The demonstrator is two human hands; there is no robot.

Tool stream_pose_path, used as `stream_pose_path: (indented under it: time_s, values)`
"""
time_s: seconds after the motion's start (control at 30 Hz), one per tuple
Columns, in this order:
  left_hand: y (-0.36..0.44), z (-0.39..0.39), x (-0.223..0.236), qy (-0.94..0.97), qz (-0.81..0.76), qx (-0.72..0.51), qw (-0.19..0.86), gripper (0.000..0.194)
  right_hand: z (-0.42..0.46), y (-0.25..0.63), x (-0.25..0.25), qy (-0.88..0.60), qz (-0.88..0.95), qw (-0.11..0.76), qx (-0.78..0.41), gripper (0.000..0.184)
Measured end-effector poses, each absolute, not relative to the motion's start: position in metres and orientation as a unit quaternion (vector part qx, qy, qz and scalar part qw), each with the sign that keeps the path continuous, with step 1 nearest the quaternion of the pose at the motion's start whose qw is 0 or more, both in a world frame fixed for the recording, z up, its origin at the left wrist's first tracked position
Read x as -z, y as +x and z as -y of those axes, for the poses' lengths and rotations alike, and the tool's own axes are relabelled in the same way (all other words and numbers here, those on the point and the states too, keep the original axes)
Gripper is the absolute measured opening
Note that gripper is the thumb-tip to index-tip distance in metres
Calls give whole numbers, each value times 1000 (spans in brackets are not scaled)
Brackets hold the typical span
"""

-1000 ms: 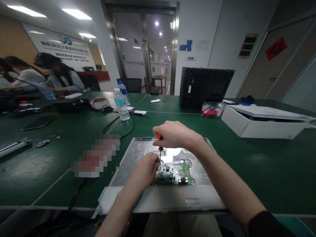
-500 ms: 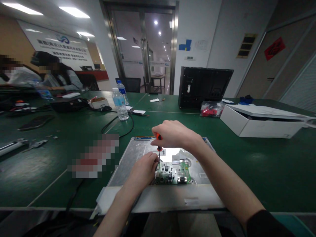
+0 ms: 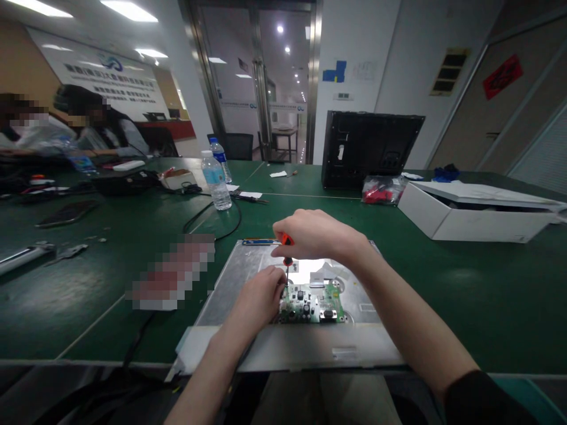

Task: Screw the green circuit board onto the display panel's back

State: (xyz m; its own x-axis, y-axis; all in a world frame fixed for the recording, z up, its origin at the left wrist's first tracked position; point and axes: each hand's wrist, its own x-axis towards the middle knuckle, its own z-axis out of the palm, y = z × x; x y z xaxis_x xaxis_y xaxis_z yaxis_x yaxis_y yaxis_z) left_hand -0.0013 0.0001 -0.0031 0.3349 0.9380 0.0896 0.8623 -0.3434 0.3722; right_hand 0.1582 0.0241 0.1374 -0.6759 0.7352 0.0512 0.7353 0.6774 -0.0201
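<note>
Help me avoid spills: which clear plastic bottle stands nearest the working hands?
The whitish-capped clear plastic bottle; just behind it stands a blue-capped bottle, and the third bottle is much farther left.

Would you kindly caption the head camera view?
Right hand holds a screwdriver to a green circuit board, left hand alongside.

Glass doors point(image 3: 261, 88), white wall point(image 3: 354, 35), apparently green table point(image 3: 465, 307).
</note>
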Motion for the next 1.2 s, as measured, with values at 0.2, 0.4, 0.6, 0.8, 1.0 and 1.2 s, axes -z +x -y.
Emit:
stream_pose_path:
  time_s: [0.2,0.4,0.6,0.8,1.0,1.2]
  values:
    - [-3,0,4,809,-552,-153,128,15,-23,162,-137,-380,925,18,-21,30]
    - [-2,0,3,810,-555,-140,124,15,-24,159,-137,-401,915,34,-3,21]
    - [-4,0,5,812,-550,-148,127,15,-25,162,-137,-393,919,18,-19,28]
    - [-5,-1,7,814,-547,-156,122,15,-24,160,-137,-384,923,25,-14,27]
    - [-6,-3,7,813,-547,-153,128,14,-25,156,-138,-419,908,21,10,25]
    - [-6,-4,8,818,-544,-145,122,14,-24,156,-140,-431,902,14,7,41]
